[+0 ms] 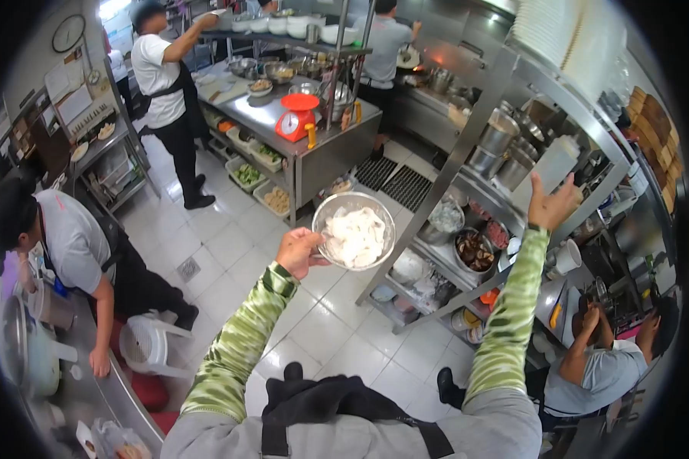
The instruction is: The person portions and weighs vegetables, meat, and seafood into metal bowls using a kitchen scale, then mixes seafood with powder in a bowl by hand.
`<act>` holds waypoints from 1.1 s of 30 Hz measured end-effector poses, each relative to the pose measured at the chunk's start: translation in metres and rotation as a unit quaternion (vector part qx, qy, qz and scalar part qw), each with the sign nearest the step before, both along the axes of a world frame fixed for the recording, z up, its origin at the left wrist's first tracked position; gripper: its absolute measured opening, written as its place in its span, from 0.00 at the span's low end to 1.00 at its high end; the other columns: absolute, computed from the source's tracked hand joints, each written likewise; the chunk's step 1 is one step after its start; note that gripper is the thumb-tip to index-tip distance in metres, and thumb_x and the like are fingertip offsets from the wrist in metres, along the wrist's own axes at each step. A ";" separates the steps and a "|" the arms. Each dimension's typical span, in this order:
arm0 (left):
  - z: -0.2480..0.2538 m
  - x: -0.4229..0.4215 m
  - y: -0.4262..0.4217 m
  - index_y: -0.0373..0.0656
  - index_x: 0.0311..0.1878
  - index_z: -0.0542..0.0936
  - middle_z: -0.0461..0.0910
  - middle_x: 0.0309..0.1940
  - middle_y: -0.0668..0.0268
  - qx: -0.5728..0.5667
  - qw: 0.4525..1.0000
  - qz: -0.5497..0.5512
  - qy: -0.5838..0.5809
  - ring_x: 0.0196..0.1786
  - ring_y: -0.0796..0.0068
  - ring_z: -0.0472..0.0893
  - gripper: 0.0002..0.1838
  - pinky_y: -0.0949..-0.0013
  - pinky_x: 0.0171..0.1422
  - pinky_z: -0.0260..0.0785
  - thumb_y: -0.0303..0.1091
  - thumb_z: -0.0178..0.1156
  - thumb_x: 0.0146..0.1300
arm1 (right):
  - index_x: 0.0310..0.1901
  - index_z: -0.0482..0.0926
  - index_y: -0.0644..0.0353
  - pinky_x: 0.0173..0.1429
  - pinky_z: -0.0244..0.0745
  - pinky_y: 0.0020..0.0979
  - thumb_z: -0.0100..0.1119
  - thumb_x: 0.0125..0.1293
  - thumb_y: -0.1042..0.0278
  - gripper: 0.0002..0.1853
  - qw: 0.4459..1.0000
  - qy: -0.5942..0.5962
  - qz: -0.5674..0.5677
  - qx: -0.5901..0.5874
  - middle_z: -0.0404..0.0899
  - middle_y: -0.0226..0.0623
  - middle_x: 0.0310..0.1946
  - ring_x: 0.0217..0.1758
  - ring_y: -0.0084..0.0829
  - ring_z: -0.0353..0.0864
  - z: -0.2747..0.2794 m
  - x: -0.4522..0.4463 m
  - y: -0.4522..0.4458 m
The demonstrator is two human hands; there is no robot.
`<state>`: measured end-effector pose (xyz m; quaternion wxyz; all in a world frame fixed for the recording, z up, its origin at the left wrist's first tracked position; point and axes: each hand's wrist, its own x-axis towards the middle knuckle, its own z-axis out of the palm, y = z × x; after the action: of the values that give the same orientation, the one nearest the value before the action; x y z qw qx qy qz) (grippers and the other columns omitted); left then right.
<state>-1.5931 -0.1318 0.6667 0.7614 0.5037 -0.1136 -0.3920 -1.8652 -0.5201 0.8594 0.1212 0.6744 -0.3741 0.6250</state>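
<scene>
My left hand (299, 252) grips the rim of a round metal bowl (320, 236) at the centre of the view. Pale, whitish food (356, 236) fills much of the bowl. On the right, my right hand (553, 203) reaches up in front of the metal shelf rack (467, 172), its fingers spread and nothing held in them. A translucent white container (555, 159) stands on the upper shelf just behind and above that hand. Lower on the rack, metal bowls hold dark brown food (475, 252) and pinkish food (497, 234).
A steel worktable (337, 134) with a red scale (297, 116) is ahead. One person (164, 92) stands left of it, another (384, 53) at the stove. A person (76, 229) leans over the left counter near a white stool (149, 344); another (601, 375) is at right.
</scene>
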 end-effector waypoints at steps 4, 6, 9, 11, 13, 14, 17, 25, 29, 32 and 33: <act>-0.007 0.018 0.007 0.40 0.34 0.74 0.80 0.27 0.64 0.011 1.000 -0.004 -0.002 0.29 0.70 0.83 0.05 0.57 0.34 0.83 0.28 0.61 0.58 | 0.47 0.74 0.62 0.35 0.80 0.31 0.62 0.66 0.52 0.20 0.724 -0.073 0.475 0.496 0.80 0.35 0.39 0.33 0.28 0.83 -0.109 0.064 0.155; -0.003 0.020 0.006 0.40 0.34 0.74 0.81 0.29 0.62 0.026 1.000 -0.010 -0.001 0.30 0.70 0.83 0.05 0.57 0.35 0.84 0.28 0.61 0.58 | 0.44 0.74 0.62 0.29 0.82 0.32 0.66 0.63 0.53 0.21 0.589 -0.053 0.465 0.659 0.80 0.39 0.39 0.27 0.29 0.83 -0.184 0.102 0.198; -0.021 0.034 0.002 0.39 0.36 0.74 0.82 0.31 0.60 0.051 0.998 -0.041 -0.006 0.31 0.68 0.84 0.05 0.57 0.35 0.84 0.27 0.59 0.59 | 0.37 0.75 0.66 0.31 0.84 0.33 0.63 0.60 0.66 0.12 0.435 -0.175 0.511 0.720 0.81 0.40 0.34 0.26 0.30 0.83 -0.220 0.125 0.223; -0.038 0.045 0.001 0.38 0.38 0.74 0.82 0.32 0.61 0.111 0.990 -0.036 -0.079 0.29 0.70 0.83 0.12 0.64 0.32 0.81 0.31 0.66 0.57 | 0.33 0.75 0.67 0.32 0.85 0.34 0.60 0.58 0.71 0.08 0.445 -0.177 0.500 0.722 0.81 0.40 0.30 0.25 0.31 0.82 -0.249 0.134 0.221; -0.046 0.061 -0.005 0.37 0.38 0.74 0.81 0.35 0.59 0.195 0.953 -0.025 -0.231 0.28 0.72 0.81 0.17 0.68 0.29 0.78 0.35 0.71 0.55 | 0.30 0.76 0.66 0.32 0.85 0.35 0.58 0.56 0.73 0.05 0.463 -0.205 0.467 0.725 0.80 0.39 0.26 0.25 0.31 0.82 -0.269 0.134 0.227; -0.011 0.053 -0.006 0.34 0.43 0.75 0.80 0.40 0.56 0.295 0.870 0.005 -0.395 0.33 0.69 0.81 0.26 0.67 0.33 0.76 0.39 0.77 0.48 | 0.30 0.76 0.65 0.32 0.85 0.36 0.58 0.57 0.74 0.04 0.472 -0.203 0.451 0.730 0.80 0.40 0.27 0.26 0.31 0.83 -0.281 0.136 0.227; -0.030 0.070 -0.023 0.33 0.52 0.74 0.79 0.45 0.51 0.169 0.735 -0.157 -0.638 0.44 0.60 0.81 0.35 0.60 0.47 0.76 0.39 0.79 0.44 | 0.28 0.76 0.66 0.31 0.85 0.36 0.58 0.55 0.75 0.04 0.482 -0.221 0.440 0.725 0.79 0.38 0.25 0.25 0.30 0.82 -0.297 0.138 0.236; -0.109 0.074 -0.065 0.46 0.59 0.76 0.82 0.43 0.48 0.233 0.765 -0.279 -0.532 0.50 0.51 0.81 0.39 0.59 0.58 0.72 0.37 0.75 0.37 | 0.29 0.79 0.67 0.28 0.83 0.33 0.58 0.56 0.73 0.06 0.535 -0.160 0.423 0.714 0.80 0.36 0.25 0.24 0.29 0.82 -0.307 0.162 0.267; -0.094 0.092 -0.069 0.35 0.52 0.79 0.85 0.38 0.53 0.176 0.747 -0.208 -0.606 0.39 0.65 0.84 0.28 0.64 0.47 0.76 0.28 0.70 0.43 | 0.30 0.79 0.66 0.28 0.82 0.33 0.58 0.58 0.70 0.07 0.516 -0.125 0.431 0.730 0.80 0.35 0.25 0.24 0.29 0.82 -0.325 0.165 0.246; -0.051 0.079 -0.071 0.37 0.58 0.76 0.83 0.42 0.51 0.235 0.678 -0.319 -0.620 0.45 0.62 0.83 0.33 0.61 0.50 0.76 0.30 0.71 0.44 | 0.29 0.79 0.64 0.29 0.83 0.33 0.58 0.58 0.70 0.06 0.499 -0.144 0.414 0.748 0.80 0.35 0.25 0.24 0.29 0.83 -0.308 0.163 0.245; -0.037 0.071 -0.067 0.38 0.59 0.76 0.83 0.43 0.50 0.236 0.650 -0.341 -0.637 0.47 0.60 0.83 0.34 0.60 0.51 0.76 0.32 0.71 0.44 | 0.29 0.79 0.65 0.28 0.82 0.32 0.58 0.58 0.71 0.06 0.489 -0.156 0.418 0.749 0.81 0.37 0.25 0.24 0.29 0.82 -0.306 0.161 0.244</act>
<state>-1.5224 -0.1992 0.6300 0.1697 0.7183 -0.6376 -0.2207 -1.7039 -0.2758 0.5530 -0.7657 0.4797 -0.3879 0.1818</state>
